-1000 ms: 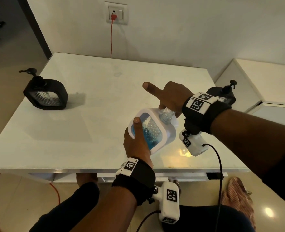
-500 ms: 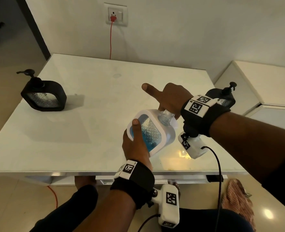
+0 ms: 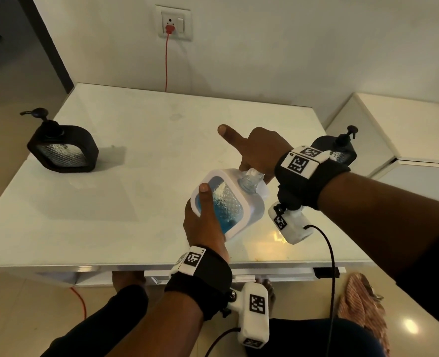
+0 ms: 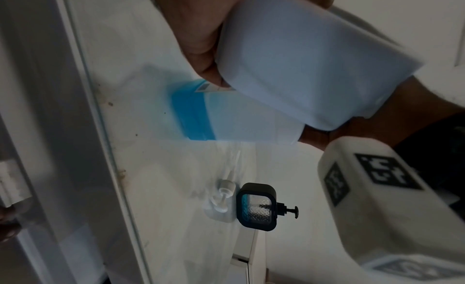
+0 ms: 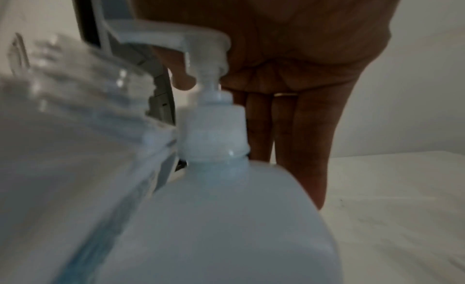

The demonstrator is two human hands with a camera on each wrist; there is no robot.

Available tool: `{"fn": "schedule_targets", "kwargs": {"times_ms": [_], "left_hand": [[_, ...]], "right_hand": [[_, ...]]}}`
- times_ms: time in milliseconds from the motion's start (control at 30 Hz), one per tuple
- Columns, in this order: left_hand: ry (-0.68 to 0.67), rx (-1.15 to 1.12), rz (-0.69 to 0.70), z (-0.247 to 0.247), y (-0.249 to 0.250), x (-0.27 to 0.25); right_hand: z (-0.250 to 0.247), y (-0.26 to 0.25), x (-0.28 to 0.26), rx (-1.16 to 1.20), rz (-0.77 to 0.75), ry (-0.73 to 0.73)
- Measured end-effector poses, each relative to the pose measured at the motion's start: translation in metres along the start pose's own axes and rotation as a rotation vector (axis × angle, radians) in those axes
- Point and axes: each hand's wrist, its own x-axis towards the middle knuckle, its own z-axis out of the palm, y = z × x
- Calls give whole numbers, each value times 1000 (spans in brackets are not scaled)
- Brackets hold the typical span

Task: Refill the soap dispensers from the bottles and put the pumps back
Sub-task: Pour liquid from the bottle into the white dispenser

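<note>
Right now I have my left hand [image 3: 206, 222] wrapped around a white-framed soap dispenser [image 3: 228, 202] with blue liquid inside, thumb laid across its textured window, holding it tilted above the near edge of the white table [image 3: 110, 202]. Its clear threaded neck points up toward my right hand [image 3: 259, 150]. That hand hovers at the neck with the index finger stretched out straight; in the right wrist view its fingers [image 5: 297, 133] hang straight down behind a refill bottle [image 5: 226, 218] fitted with a white pump [image 5: 201, 55] — whether they grasp the bottle I cannot tell. From the left wrist camera a loose white pump [image 4: 225, 194] lies flat on the table, just beside a black dispenser [image 4: 256, 206] that stands with its pump on at the table's right side. A second black dispenser [image 3: 63, 150] stands upright near the left edge, pump also fitted, well apart from my hands. On the wall behind, a red cable [image 3: 166, 63] runs down from a socket [image 3: 173, 23].
</note>
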Motion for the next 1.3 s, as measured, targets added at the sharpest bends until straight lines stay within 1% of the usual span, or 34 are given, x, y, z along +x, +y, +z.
{"fn": "schedule_targets", "kwargs": {"times_ms": [67, 133, 300, 467, 667, 867, 1000, 1067, 1167, 1300], "left_hand": [[-5, 5, 11, 0, 1, 0], [-11, 6, 8, 1, 0, 1], [-10, 27, 25, 0, -1, 1], [-8, 7, 12, 1, -1, 0], [-8, 20, 12, 1, -2, -1], [-24, 10, -21, 2, 1, -4], [-38, -7, -36, 3, -3, -7], [-45, -19, -34, 3, -3, -6], [-59, -23, -25, 3, -4, -7], [-73, -59, -44, 1, -2, -6]], "right_hand": [[-6, -2, -1, 23, 23, -47], [-7, -3, -1, 12, 25, -53], [1, -4, 0, -107, -33, 35], [5, 0, 2, -119, -46, 93], [-6, -4, -1, 5, 11, -21], [-15, -7, -3, 98, 68, -135], [-14, -4, -3, 136, 85, -175], [-13, -2, -4, 212, 63, -173], [-14, 0, -6, 333, -38, -178], [-18, 9, -5, 288, -146, -201]]}}
